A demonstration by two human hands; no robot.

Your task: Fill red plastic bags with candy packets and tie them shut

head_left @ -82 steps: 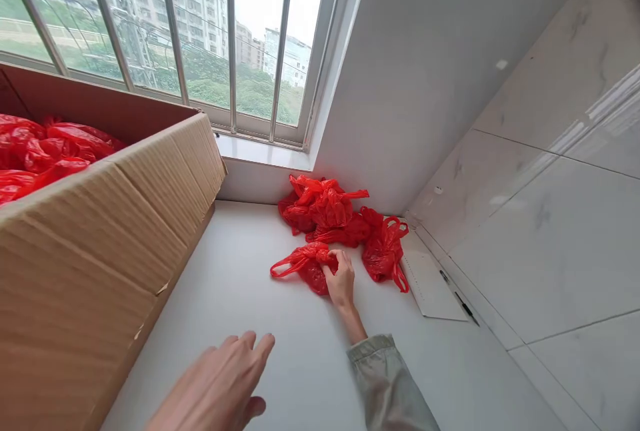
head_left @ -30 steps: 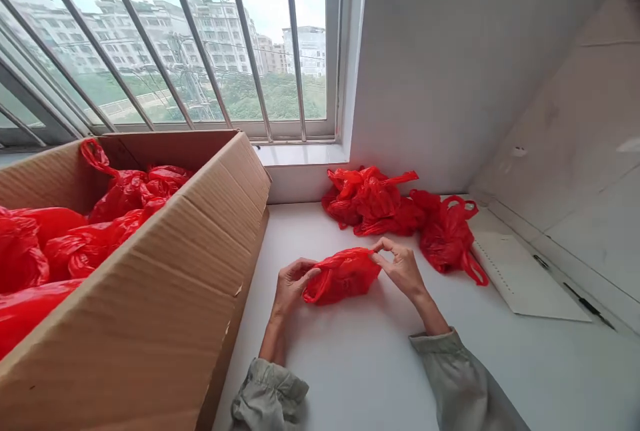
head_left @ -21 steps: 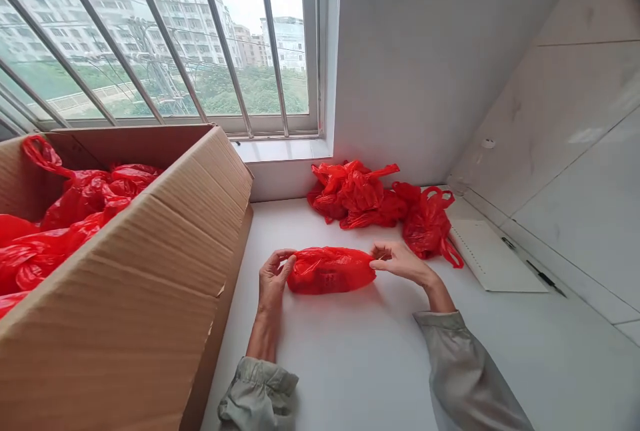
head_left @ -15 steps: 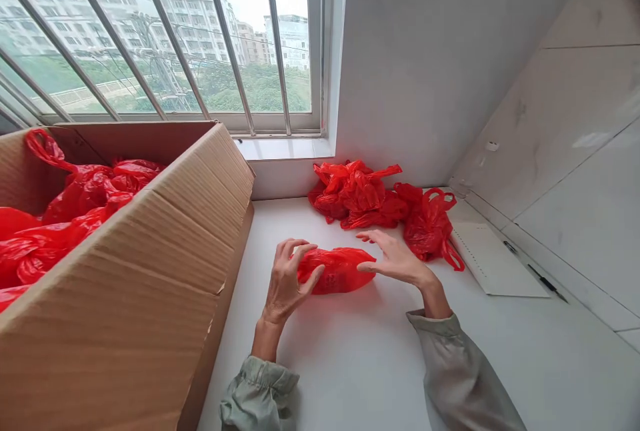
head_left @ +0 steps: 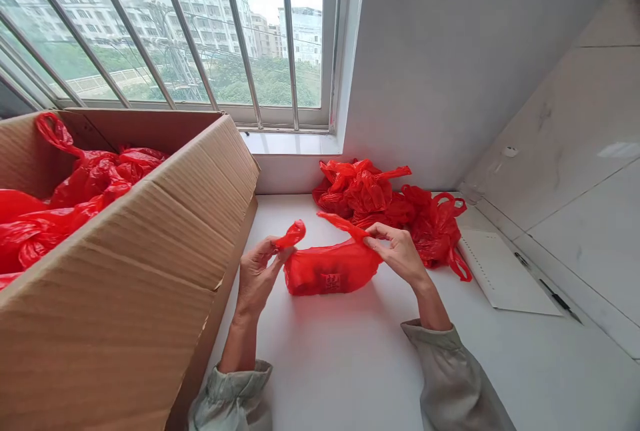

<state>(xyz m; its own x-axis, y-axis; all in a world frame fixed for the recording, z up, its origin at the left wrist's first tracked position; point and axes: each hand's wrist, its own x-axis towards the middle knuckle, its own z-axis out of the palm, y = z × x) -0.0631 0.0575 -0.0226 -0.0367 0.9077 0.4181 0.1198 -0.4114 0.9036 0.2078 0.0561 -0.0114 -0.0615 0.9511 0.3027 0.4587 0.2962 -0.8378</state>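
A filled red plastic bag (head_left: pixel 327 269) lies on the white counter (head_left: pixel 350 358) in front of me. My left hand (head_left: pixel 257 274) pinches its left handle loop, which sticks up above my fingers. My right hand (head_left: pixel 397 252) pinches the right handle, which runs up and to the left from my fingertips. Both handles are pulled up and apart over the bag's body. A small printed mark shows on the bag's front.
A large open cardboard box (head_left: pixel 150 244) holding several filled red bags (head_left: pixel 75 191) stands at my left. A heap of red bags (head_left: pixel 385 201) lies by the back wall. A white sheet (head_left: pixel 500 271) and a pen (head_left: pixel 560 301) lie at right, below a barred window (head_left: pixel 200 38).
Half a second ago both hands lay open over the bag. They have since closed on its two handles and drawn them upward. Earlier my right hand pulled this bag from the heap.
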